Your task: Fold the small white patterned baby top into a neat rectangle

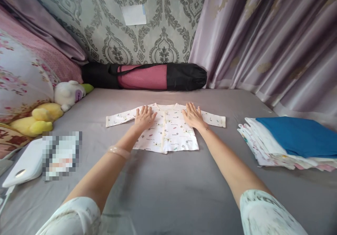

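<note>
A small white long-sleeved baby shirt [168, 131] with tiny coloured prints lies spread flat on the grey bed sheet [168, 185], sleeves stretched out to both sides. My left hand [144, 117] rests palm down on the shirt's left shoulder, fingers apart. On the shirt's right shoulder my right hand [193, 115] lies flat too, fingers spread. Neither hand holds anything. A pale bangle [119, 151] sits on my left wrist.
A stack of folded clothes [273, 150] topped by a blue cloth [300, 135] lies at the right. A rolled mat in a black bag [144, 76] lies against the wall. Plush toys [52, 110] and a white device [26, 163] sit at the left. Curtains hang at the right.
</note>
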`<state>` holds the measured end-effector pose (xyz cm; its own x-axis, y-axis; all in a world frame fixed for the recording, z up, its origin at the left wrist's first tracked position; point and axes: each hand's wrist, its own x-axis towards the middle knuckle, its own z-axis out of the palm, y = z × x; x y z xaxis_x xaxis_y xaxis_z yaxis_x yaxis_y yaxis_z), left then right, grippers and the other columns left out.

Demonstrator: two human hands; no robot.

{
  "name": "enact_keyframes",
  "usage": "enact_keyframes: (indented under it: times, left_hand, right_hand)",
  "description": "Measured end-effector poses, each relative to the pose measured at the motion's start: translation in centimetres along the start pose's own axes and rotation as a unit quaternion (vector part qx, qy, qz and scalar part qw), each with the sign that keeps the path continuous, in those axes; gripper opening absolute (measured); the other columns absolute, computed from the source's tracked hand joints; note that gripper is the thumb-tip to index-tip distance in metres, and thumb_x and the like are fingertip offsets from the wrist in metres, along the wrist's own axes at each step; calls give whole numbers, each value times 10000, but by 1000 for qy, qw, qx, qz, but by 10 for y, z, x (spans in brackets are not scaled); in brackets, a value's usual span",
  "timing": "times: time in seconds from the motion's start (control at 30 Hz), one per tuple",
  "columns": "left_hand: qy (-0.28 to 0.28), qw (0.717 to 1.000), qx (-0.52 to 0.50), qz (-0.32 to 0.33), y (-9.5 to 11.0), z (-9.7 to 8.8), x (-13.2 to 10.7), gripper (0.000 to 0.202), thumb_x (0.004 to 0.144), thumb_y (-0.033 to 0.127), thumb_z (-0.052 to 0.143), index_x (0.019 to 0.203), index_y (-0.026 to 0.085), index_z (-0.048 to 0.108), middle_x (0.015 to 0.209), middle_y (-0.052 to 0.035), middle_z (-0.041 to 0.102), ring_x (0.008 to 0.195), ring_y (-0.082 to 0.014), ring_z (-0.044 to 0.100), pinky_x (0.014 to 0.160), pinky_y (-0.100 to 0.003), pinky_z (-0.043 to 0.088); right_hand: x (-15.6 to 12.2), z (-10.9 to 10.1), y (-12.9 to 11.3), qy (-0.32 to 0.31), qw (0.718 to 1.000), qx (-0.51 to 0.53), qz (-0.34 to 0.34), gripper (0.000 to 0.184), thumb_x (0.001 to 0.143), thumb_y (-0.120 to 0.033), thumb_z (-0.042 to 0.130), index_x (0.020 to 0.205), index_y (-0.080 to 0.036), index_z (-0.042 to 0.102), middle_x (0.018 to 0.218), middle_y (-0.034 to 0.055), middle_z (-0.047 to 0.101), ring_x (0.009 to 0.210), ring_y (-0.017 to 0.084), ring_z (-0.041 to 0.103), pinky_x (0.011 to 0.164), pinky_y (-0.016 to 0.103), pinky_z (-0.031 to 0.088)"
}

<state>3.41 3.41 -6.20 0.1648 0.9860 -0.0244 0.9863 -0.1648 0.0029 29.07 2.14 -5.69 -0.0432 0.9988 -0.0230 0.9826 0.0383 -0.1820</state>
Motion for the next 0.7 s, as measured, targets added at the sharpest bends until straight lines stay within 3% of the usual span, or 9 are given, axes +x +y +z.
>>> enact_keyframes:
  times: [0.2, 0.33, 0.47, 0.6, 0.7]
  left_hand:
    - [8, 989, -21, 146, 38, -1, -27, 645, 977, 481, 136, 1480, 99, 266, 1570, -130, 175, 1455, -260, 101, 1169, -465, 120]
    - [-5, 984, -33, 177, 64, -1, -28, 632, 975, 475, 171, 1469, 100, 292, 1571, -130, 171, 1454, -270, 104, 1168, -476, 111]
    - [-13, 973, -64, 220, 87, -3, -24, 618, 973, 483, 185, 1470, 132, 295, 1564, -121, 203, 1453, -264, 116, 1170, -482, 105]
    - [-37, 964, -95, 244, 104, -6, -17, 568, 978, 441, 197, 1453, 155, 321, 1554, -107, 248, 1446, -255, 160, 1163, -482, 151]
    - [-31, 962, -118, 243, 111, -7, -8, 520, 975, 371, 229, 1414, 135, 378, 1529, -115, 311, 1432, -243, 218, 1157, -439, 211]
  right_hand:
    - [-19, 4, 12, -16, 998, -3, 54, 670, 960, -490, 116, 1510, -113, 182, 1580, 112, 129, 1449, 266, 78, 1151, 539, 61]
    - [-21, 11, 11, -4, 998, -4, 57, 647, 965, -475, 141, 1506, -126, 207, 1579, 106, 141, 1447, 265, 88, 1146, 546, 65]
    - [-18, 4, 15, -24, 997, 50, 51, 662, 962, -515, 144, 1504, -144, 222, 1581, 94, 135, 1450, 266, 75, 1148, 543, 46]
    - [-13, -18, 43, 6, 988, 146, 39, 620, 978, -457, 107, 1463, -144, 335, 1522, 93, 325, 1399, 204, 278, 1143, 375, 214]
    - [-16, -34, 79, 72, 987, 90, 113, 480, 945, -283, 313, 1368, -138, 485, 1372, 133, 521, 1271, 251, 463, 1064, 376, 338]
